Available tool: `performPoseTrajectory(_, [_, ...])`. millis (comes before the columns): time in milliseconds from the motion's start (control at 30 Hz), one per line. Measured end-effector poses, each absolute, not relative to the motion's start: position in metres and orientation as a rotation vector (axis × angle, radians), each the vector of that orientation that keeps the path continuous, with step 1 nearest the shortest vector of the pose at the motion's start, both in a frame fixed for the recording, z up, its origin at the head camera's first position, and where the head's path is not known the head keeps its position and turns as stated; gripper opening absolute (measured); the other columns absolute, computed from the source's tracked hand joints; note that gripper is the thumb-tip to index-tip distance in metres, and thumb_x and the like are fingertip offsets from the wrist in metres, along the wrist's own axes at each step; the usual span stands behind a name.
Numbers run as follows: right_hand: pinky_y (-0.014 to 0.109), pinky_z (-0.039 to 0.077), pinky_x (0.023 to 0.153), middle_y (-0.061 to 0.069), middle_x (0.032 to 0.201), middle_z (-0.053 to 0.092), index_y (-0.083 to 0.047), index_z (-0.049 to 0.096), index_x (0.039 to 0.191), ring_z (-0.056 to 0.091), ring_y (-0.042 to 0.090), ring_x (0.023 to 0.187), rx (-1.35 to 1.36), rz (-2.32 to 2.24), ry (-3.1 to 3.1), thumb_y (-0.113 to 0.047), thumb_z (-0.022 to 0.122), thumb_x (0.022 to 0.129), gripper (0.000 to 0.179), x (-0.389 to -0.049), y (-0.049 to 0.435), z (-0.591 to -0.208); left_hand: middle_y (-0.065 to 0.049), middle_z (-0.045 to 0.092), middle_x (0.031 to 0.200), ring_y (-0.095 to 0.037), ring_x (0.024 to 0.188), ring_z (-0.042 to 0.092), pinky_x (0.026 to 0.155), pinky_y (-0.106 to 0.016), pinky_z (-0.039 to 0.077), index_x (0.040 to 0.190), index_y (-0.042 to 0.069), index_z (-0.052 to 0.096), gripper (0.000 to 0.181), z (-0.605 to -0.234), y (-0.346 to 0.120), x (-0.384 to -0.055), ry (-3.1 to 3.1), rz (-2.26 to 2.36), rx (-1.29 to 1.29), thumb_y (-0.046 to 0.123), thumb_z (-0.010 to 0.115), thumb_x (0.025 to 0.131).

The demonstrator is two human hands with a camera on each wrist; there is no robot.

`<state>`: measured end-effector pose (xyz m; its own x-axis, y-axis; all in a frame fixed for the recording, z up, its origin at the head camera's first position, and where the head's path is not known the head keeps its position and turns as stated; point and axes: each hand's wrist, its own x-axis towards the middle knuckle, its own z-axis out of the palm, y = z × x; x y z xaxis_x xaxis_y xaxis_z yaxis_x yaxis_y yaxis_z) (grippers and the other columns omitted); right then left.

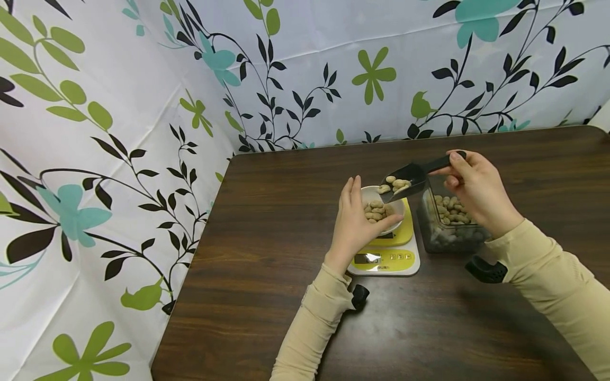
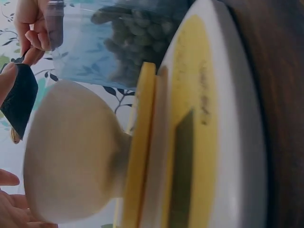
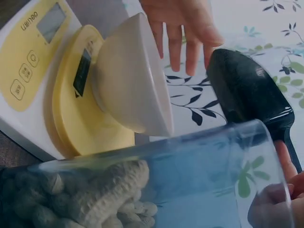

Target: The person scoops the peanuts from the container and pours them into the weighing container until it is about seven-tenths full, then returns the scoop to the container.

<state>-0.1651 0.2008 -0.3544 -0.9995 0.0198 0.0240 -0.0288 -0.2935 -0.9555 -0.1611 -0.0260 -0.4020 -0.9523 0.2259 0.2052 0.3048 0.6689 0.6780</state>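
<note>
My right hand (image 1: pixel 481 190) grips the handle of a black scoop (image 1: pixel 412 177), which is tilted over a white bowl (image 1: pixel 394 228). Several peanuts (image 1: pixel 399 184) lie in the scoop, close to its lip. More peanuts (image 1: pixel 375 210) are inside the bowl. The bowl stands on a yellow and white kitchen scale (image 1: pixel 384 260). Beside the bowl's left side my left hand (image 1: pixel 355 219) is spread, fingers straight and thumb reaching across the near rim. In the right wrist view, the left hand (image 3: pixel 183 28) shows extended fingers behind the bowl (image 3: pixel 135 80).
A clear plastic container (image 1: pixel 445 241) of peanuts stands just right of the scale, under my right hand. All of this is on a dark wooden table (image 1: pixel 248 254). A patterned curtain (image 1: pixel 305 69) hangs along the table's back and left edges.
</note>
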Motion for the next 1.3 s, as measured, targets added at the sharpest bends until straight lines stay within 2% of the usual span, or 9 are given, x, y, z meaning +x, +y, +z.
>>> performPoseTrajectory(267, [0.019, 0.030, 0.059, -0.007, 0.093, 0.055, -0.016, 0.038, 0.113, 0.037, 0.004, 0.066, -0.062, 2.320, -2.059, -0.035, 0.047, 0.095, 0.028, -0.164, 0.195, -0.358, -0.011, 0.016, 0.155, -0.031, 0.142, 0.023, 0.106, -0.050, 0.036, 0.152, 0.018, 0.008, 0.117, -0.412, -0.028, -0.160, -2.832, -1.063, -0.433, 0.061, 0.075, 0.066])
performPoseTrajectory(400, [0.020, 0.032, 0.058, -0.008, 0.095, 0.054, -0.018, 0.038, 0.117, 0.037, 0.004, 0.066, -0.057, 2.166, -2.213, -0.038, 0.043, 0.096, 0.029, -0.164, 0.192, -0.360, -0.012, 0.017, 0.155, -0.031, 0.142, 0.023, 0.105, -0.049, 0.038, 0.151, 0.016, 0.010, 0.119, -0.414, -0.028, -0.160, -2.858, -1.025, -0.443, 0.061, 0.076, 0.063])
performPoseTrajectory(533, [0.024, 0.031, 0.058, -0.014, 0.082, 0.055, -0.022, 0.037, 0.116, 0.038, 0.006, 0.065, -0.051, 1.971, -2.354, -0.040, 0.039, 0.097, 0.026, -0.163, 0.189, -0.362, -0.013, 0.016, 0.155, -0.032, 0.142, 0.021, 0.104, -0.048, 0.040, 0.151, 0.014, 0.010, 0.121, -0.415, -0.028, -0.160, -2.874, -0.997, -0.457, 0.060, 0.077, 0.062])
performPoseTrajectory(667, [0.027, 0.031, 0.056, -0.010, 0.074, 0.052, -0.018, 0.037, 0.120, 0.041, 0.009, 0.065, -0.012, 1.798, -2.439, -0.041, 0.037, 0.098, 0.032, -0.160, 0.184, -0.361, -0.012, 0.016, 0.156, -0.031, 0.144, 0.018, 0.104, -0.047, 0.040, 0.151, 0.015, 0.009, 0.121, -0.416, -0.028, -0.160, -2.887, -0.991, -0.458, 0.060, 0.077, 0.062])
performPoseTrajectory(767, [0.026, 0.033, 0.055, -0.008, 0.078, 0.054, -0.013, 0.037, 0.126, 0.043, 0.010, 0.067, 0.024, 1.710, -2.460, -0.040, 0.037, 0.098, 0.039, -0.157, 0.182, -0.359, -0.012, 0.017, 0.155, -0.029, 0.144, 0.017, 0.105, -0.046, 0.039, 0.151, 0.015, 0.009, 0.121, -0.416, -0.028, -0.160, -2.886, -0.999, -0.462, 0.060, 0.077, 0.063])
performPoseTrajectory(933, [0.023, 0.035, 0.055, -0.012, 0.084, 0.058, -0.012, 0.039, 0.127, 0.046, 0.009, 0.068, 0.034, 1.639, -2.468, -0.038, 0.039, 0.099, 0.038, -0.154, 0.180, -0.357, -0.012, 0.018, 0.155, -0.029, 0.144, 0.017, 0.106, -0.045, 0.038, 0.151, 0.015, 0.009, 0.120, -0.417, -0.028, -0.160, -2.887, -0.974, -0.462, 0.060, 0.077, 0.063])
performPoseTrajectory(1100, [0.024, 0.036, 0.053, -0.018, 0.082, 0.059, -0.011, 0.039, 0.128, 0.046, 0.010, 0.068, 0.019, 1.615, -2.468, -0.039, 0.039, 0.099, 0.041, -0.154, 0.181, -0.357, -0.013, 0.019, 0.154, -0.029, 0.144, 0.018, 0.106, -0.045, 0.038, 0.151, 0.013, 0.011, 0.120, -0.417, -0.029, -0.161, -2.879, -0.959, -0.471, 0.060, 0.077, 0.063])
performPoseTrajectory(1300, [0.023, 0.034, 0.050, -0.019, 0.082, 0.059, -0.011, 0.038, 0.128, 0.046, 0.009, 0.067, 0.023, 1.646, -2.462, -0.035, 0.039, 0.099, 0.037, -0.156, 0.184, -0.358, -0.014, 0.019, 0.154, -0.030, 0.144, 0.018, 0.107, -0.044, 0.038, 0.151, 0.012, 0.011, 0.120, -0.418, -0.029, -0.161, -2.878, -0.937, -0.477, 0.061, 0.077, 0.063])
